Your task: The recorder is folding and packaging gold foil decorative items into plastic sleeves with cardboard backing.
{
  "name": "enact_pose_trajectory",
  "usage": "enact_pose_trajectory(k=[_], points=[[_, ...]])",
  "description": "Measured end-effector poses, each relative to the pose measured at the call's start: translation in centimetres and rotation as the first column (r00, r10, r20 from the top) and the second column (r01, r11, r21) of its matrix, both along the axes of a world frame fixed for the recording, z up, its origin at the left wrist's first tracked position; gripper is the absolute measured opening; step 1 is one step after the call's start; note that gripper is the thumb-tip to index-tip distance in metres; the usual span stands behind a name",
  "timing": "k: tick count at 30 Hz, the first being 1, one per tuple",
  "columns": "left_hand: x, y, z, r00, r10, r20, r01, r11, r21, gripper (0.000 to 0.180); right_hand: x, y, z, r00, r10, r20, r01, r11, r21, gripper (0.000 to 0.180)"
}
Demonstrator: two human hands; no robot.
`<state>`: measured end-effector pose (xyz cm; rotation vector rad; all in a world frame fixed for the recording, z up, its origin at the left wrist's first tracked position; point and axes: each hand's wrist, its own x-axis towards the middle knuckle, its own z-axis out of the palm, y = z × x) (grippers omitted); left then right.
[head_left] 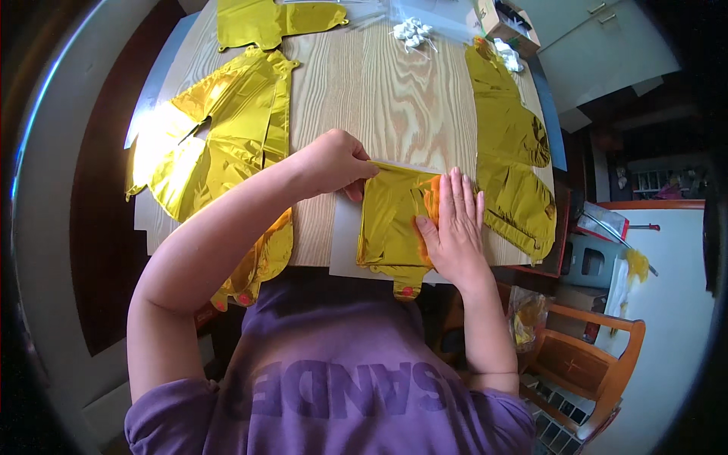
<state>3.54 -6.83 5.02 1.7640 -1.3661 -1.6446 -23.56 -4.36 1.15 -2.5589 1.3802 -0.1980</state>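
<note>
A gold foil balloon (390,220), folded into a flat rectangle, lies near the table's front edge in front of me. Beneath it shows a pale sheet (344,239). At its far left corner, my left hand (341,163) is closed, pinching the foil between thumb and fingers. My right hand (459,231) lies flat along the right side of the packet, fingers stretched out and pointing away from me. A small tab (407,288) of foil with a red mark hangs past the near edge.
Flat gold foil balloons lie at the left (250,125), far left (254,23) and right (508,129) of the wooden table (379,91). White bundles (412,34) and a cardboard box (509,23) stand at the back. A wooden chair (580,360) is at lower right.
</note>
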Motion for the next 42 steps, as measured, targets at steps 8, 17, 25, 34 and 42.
enact_pose_trajectory(k=[8,17,25,34,42], points=[[0.2,-0.3,-0.9,1.0,0.019,0.005,-0.019,0.999,0.03,0.024,0.1,0.3,-0.3,0.998,-0.013,-0.059,0.009,0.998,-0.061,0.083],[0.7,-0.6,0.1,0.992,0.115,-0.05,-0.109,0.987,0.115,0.024,0.8,0.5,0.0,0.991,-0.063,-0.115,0.055,0.996,-0.068,0.087],[1.0,-0.3,-0.2,0.993,0.114,-0.006,-0.113,0.99,0.083,0.025,0.9,0.7,0.1,0.993,-0.062,-0.101,0.054,0.995,-0.079,0.085],[0.3,0.3,-0.3,0.994,0.0,0.11,0.0,1.0,-0.004,0.031,1.5,0.1,0.7,1.0,0.003,-0.01,-0.003,0.999,-0.048,0.08],[-1.9,2.2,1.7,0.554,-0.113,0.825,0.487,0.847,-0.211,0.037,1.4,0.5,0.0,0.999,0.009,-0.048,-0.01,1.0,-0.027,0.084]])
